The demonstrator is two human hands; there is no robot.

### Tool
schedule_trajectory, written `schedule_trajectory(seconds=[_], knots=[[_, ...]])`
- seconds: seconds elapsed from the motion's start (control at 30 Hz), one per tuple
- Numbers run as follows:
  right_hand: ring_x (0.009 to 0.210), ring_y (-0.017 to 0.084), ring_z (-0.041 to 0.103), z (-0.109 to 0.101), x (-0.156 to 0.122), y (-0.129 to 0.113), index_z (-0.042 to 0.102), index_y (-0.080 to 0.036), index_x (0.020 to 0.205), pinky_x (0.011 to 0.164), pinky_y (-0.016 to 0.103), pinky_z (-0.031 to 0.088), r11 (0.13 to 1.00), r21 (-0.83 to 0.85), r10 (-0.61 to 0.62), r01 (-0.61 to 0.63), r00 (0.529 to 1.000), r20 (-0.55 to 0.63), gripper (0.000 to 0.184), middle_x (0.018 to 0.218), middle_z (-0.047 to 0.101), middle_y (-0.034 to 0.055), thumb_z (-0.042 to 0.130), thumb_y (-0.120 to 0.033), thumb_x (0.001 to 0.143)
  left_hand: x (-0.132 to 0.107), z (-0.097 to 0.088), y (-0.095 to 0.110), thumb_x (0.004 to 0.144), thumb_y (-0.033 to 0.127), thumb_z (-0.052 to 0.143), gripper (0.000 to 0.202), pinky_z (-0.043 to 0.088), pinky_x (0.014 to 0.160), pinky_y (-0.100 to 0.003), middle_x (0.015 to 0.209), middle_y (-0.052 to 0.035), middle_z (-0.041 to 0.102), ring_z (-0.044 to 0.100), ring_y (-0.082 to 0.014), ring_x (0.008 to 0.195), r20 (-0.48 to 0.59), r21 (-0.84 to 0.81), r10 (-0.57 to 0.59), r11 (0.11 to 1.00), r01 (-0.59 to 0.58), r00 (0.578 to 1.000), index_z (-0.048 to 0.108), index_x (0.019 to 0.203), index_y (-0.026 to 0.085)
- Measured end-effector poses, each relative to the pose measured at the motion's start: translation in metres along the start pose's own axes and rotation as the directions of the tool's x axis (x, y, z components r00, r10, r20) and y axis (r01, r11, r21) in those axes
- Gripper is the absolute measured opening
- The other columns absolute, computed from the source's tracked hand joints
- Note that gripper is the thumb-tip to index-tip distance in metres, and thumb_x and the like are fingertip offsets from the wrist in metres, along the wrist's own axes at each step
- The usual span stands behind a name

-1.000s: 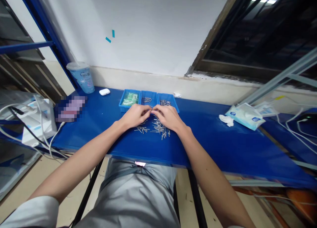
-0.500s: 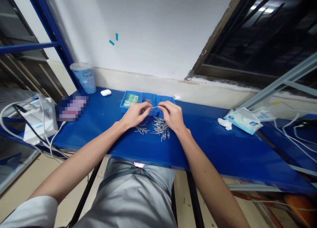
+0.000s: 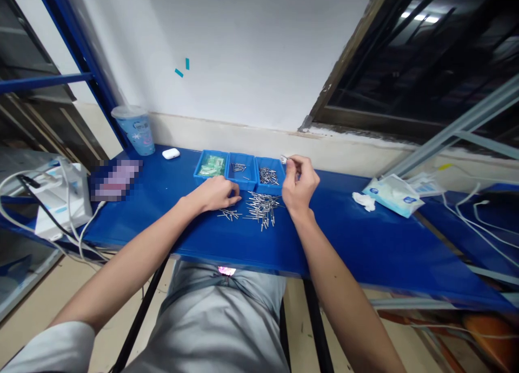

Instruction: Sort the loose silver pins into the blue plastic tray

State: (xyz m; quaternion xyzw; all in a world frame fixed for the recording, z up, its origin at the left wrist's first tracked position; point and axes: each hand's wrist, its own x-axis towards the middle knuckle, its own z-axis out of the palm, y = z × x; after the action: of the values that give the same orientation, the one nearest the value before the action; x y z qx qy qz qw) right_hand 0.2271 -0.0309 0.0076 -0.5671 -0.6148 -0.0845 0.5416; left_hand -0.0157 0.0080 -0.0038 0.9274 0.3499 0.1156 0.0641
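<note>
My right hand (image 3: 300,182) is raised at the right end of the blue bins, thumb and fingers pinched on a thin metal rivet, mostly hidden by the fingertips. My left hand (image 3: 218,193) is low over the table, fingers curled down with a gap between thumb and index finger. Beside it lies a small group of blind rivets (image 3: 230,214). A larger heap of rivets (image 3: 263,208) is spread between the hands. The right blue bin (image 3: 268,188) holds many rivets, the middle bin (image 3: 243,184) a few, and the left bin (image 3: 196,171) green-and-clear packets.
On the blue table (image 3: 324,243) a cup (image 3: 138,132), a white earbud case (image 3: 171,153) and a blurred phone-like item (image 3: 117,179) lie left. White power strips with cables (image 3: 65,200) sit at the far left. Right are crumpled tissue (image 3: 364,201) and a tissue pack (image 3: 393,194).
My hands have parted from the rivet they both held over the bins. The left dropped toward the small group; the right moved right and turned upward. The bins' contents now show.
</note>
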Motion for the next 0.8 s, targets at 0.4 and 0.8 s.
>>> schedule_trajectory(seconds=[0.4,0.8], knots=[[0.107,0.030,0.063,0.007,0.013,0.015,0.071,-0.019,0.102,0.096,0.042,0.040,0.957,-0.289,0.104,-0.024,0.958,0.266,0.029,0.108,0.076,0.0131,0.044,-0.028,0.103,0.003,0.011,-0.004,0.092,0.033,0.062,0.023,0.037,0.061,-0.030,0.070,-0.0074,0.072,0.062,-0.0204,0.063,0.014,-0.081,-0.025,0.996,0.026,1.000,0.080,0.097,0.020],[0.100,0.030,0.068,0.025,0.055,0.029,0.079,-0.018,0.079,0.096,0.044,0.042,0.795,-0.512,0.185,0.325,0.673,0.716,0.012,0.088,0.077,0.0135,0.070,-0.011,0.081,0.003,0.011,0.001,0.094,0.035,0.060,0.026,0.041,0.066,-0.031,0.079,-0.0093,0.073,0.067,-0.0230,0.072,0.020,-0.037,-0.048,0.998,0.048,0.999,0.079,0.103,0.020]])
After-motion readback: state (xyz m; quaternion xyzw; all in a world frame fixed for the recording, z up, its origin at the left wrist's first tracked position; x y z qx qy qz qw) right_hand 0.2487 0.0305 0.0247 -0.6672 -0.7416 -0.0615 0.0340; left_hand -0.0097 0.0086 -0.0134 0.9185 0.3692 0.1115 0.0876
